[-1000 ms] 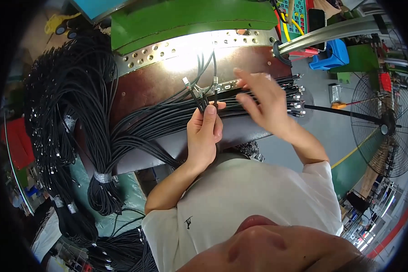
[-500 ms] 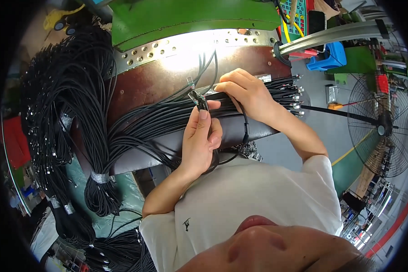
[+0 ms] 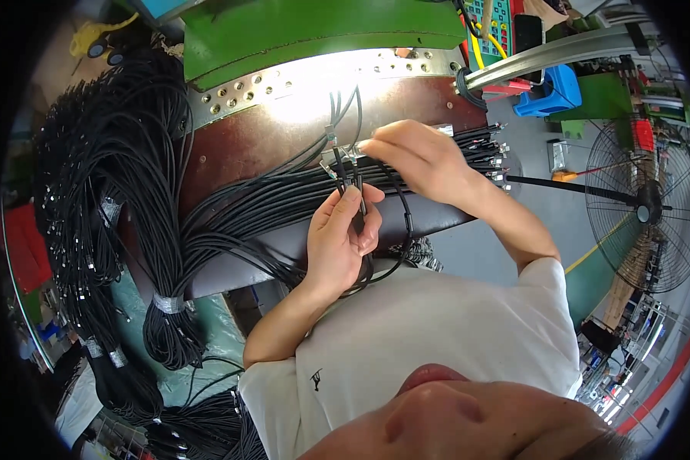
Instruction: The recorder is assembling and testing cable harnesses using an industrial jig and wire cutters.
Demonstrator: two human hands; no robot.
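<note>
Black cables (image 3: pixel 340 162) with metal and clear plastic ends are pinched in my left hand (image 3: pixel 336 238), the thumb on top and the ends pointing away from me. My right hand (image 3: pixel 428 162) is just to the right, its thumb and fingers closed together beside the cable ends. What sits between those fingertips is too small to make out. A black cable with a thicker sleeve (image 3: pixel 409 222) hangs below my right hand and loops back under my left. Beneath both hands, a thick bundle of black cables (image 3: pixel 253 201) lies across the dark red bench (image 3: pixel 234 157).
Large bunches of black cables (image 3: pixel 123 146), some tied with silver bands (image 3: pixel 169 303), hang at the left. Ahead is a green machine housing (image 3: pixel 322 34) above a perforated metal strip (image 3: pixel 245 90) under a bright light. A floor fan (image 3: pixel 646 211) and a blue stool (image 3: pixel 556 93) stand right.
The cable ends in my left hand have shifted slightly right, and another dark end now shows beside the first. My right hand has turned a little, its fingers drawn closer together.
</note>
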